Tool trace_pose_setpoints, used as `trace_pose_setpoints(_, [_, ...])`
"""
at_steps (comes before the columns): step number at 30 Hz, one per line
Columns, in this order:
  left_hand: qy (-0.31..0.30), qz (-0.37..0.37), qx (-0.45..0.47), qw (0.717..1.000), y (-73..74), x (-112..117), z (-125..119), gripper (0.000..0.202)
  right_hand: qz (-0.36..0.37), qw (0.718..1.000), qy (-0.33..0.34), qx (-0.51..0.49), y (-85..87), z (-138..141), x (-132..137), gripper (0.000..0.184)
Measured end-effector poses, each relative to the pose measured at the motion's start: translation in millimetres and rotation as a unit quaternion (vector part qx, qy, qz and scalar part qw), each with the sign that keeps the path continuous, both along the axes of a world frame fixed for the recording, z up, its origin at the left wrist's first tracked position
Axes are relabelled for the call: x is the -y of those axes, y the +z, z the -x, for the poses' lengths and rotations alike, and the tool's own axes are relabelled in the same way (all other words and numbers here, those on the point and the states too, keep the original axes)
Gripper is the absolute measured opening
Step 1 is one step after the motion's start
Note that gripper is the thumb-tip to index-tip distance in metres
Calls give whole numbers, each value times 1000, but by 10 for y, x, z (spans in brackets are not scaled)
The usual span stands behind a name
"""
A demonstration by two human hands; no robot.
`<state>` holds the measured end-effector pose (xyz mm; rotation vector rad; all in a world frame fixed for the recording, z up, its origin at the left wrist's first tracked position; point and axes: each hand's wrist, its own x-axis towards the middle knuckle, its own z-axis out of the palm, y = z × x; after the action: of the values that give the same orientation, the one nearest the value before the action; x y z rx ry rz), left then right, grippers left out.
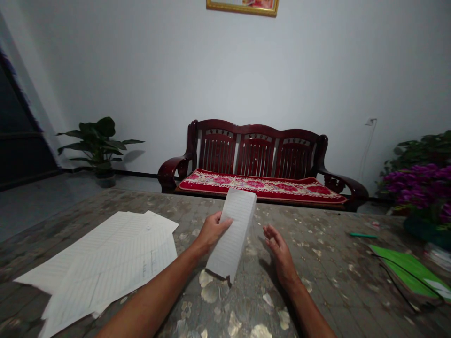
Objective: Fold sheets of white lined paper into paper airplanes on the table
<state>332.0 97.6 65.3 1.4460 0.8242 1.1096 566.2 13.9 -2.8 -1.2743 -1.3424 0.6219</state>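
Speckled tabletop facing a carved wooden bench with a red cushion.
Left hand grips tilted folded ruled paper; right hand is open, empty, just beside it; loose ruled sheets lie lower left.

hands 2: left hand, right hand, lower middle | folded paper 1, lower middle | loose sheets about 3, lower left | worktop 1, bottom | sofa 1, middle | potted plant 1, left | flowering plant 1, right | notebook 1, lower right | pen 1, right | picture frame 1, top
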Motion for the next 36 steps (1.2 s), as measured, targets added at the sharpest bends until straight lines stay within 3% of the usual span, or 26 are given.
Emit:
trace_pose_setpoints(3, [-44,37,49,997,-68,13,-15,58,26,997,70,29,-12,77,5,61])
trace_pose_setpoints(5, [-67,13,32,997,-60,34,-24,58,27,994,72,71,-3,138,-6,63])
trace_pose_setpoints(7, [-92,-60,-20,994,14,69,-18,50,18,993,65,94,15,184,-33,68])
trace_pose_setpoints(9, [-123,-173,-95,973,131,117,12,36,1,995,61,77,40,197,-60,74])
trace_pose_setpoints(11, [-168,-294,-172,925,232,164,77,26,-23,998,54,28,70,168,-67,74])
trace_pose_setpoints(13, [-182,-368,-218,885,261,199,172,27,-44,999,29,0,99,112,-42,71])
trace_pose_setpoints(15, [-171,-394,-252,867,192,217,285,31,-63,997,-4,38,124,56,6,69])
trace_pose_setpoints(18, [-166,-376,-301,860,-44,222,445,36,-91,980,-26,174,137,35,80,55])
trace_pose_setpoints(20, [-169,-360,-311,863,-229,222,527,36,-105,961,-2,255,132,67,110,43])
trace_pose_setpoints(24, [-160,-332,-316,874,-501,226,641,29,-93,918,81,377,126,171,139,37])
trace_pose_setpoints(27, [-136,-317,-338,876,-585,236,716,21,-76,889,125,433,159,229,171,29])
trace_pose_setpoints(30, [-131,-328,-373,858,-617,256,785,16,-69,871,157,461,218,262,216,33])
trace_pose_setpoints(36, [-129,-337,-417,834,-684,306,823,16,-54,868,207,449,187,217,269,40])
